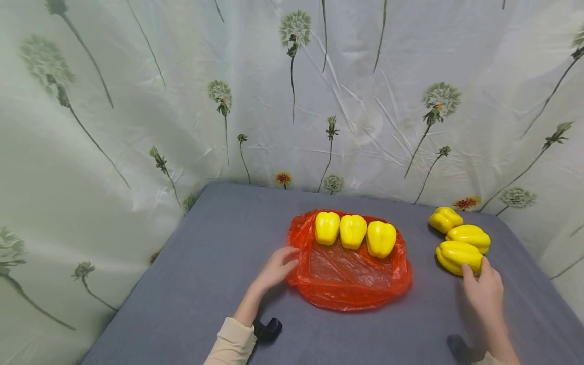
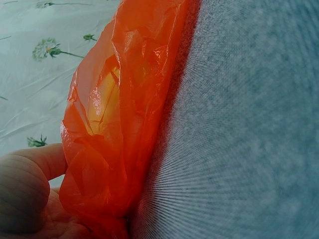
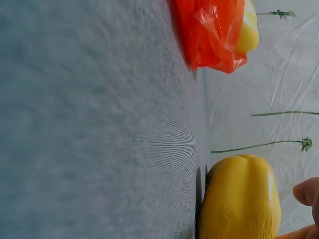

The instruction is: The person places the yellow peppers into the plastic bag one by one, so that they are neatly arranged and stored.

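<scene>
A red plastic bag (image 1: pixel 347 299) lies spread on the grey table with its rim rolled open. Three yellow bell peppers (image 1: pixel 353 231) stand side by side along its far inner side. At the bag's left rim is my left hand (image 1: pixel 276 267), thumb and fingers apart, touching the plastic; the bag hides some fingertips in the left wrist view. My right hand (image 1: pixel 485 291) is at the near end of a yellow bell pepper (image 1: pixel 458 256) on the right. In the right wrist view one finger reaches that pepper (image 3: pixel 241 199), while another digit stays off it.
Behind the nearest loose pepper lie two more yellow bell peppers, a middle one (image 1: pixel 470 238) and a far one (image 1: pixel 445 219). The grey table (image 1: pixel 219 238) ends at a pale curtain (image 1: pixel 255 126) with a dandelion print, which hangs at the back and sides.
</scene>
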`<state>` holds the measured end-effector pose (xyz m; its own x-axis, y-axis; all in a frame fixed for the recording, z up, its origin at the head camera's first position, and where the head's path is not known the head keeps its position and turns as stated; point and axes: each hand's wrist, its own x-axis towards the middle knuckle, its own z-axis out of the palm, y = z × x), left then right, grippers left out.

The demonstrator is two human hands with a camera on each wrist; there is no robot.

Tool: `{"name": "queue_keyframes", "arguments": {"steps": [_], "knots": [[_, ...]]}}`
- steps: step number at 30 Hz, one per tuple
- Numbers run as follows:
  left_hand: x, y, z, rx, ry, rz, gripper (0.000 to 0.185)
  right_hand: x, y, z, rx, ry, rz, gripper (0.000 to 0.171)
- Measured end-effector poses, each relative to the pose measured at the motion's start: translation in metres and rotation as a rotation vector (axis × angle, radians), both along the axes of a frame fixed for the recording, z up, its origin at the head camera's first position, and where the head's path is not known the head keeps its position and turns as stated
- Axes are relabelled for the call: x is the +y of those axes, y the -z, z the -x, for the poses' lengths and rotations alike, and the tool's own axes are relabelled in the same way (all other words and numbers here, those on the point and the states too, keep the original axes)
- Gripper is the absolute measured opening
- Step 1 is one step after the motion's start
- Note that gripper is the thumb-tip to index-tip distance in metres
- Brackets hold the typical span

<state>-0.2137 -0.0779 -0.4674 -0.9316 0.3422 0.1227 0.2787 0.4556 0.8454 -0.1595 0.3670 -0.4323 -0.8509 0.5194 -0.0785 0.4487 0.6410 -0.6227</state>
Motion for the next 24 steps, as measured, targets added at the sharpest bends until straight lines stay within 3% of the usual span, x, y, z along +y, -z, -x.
{"name": "queue_keyframes", "arguments": {"steps": [6, 14, 24], "knots": [[0.001, 0.000, -0.001, -0.016, -0.002, 0.001, 0.037, 0.007, 0.001, 0.008, -0.023, 0.035, 0.046, 0.071], [0.001, -0.002, -0.002, -0.032, -0.008, -0.007, 0.038, 0.008, 0.004, 0.016, 0.036, 0.090, 0.076, 0.071], [0.000, -0.001, -0.002, -0.025, -0.003, -0.002, 0.038, -0.004, 0.012, 0.018, 0.072, 0.075, 0.062, 0.076]]}}
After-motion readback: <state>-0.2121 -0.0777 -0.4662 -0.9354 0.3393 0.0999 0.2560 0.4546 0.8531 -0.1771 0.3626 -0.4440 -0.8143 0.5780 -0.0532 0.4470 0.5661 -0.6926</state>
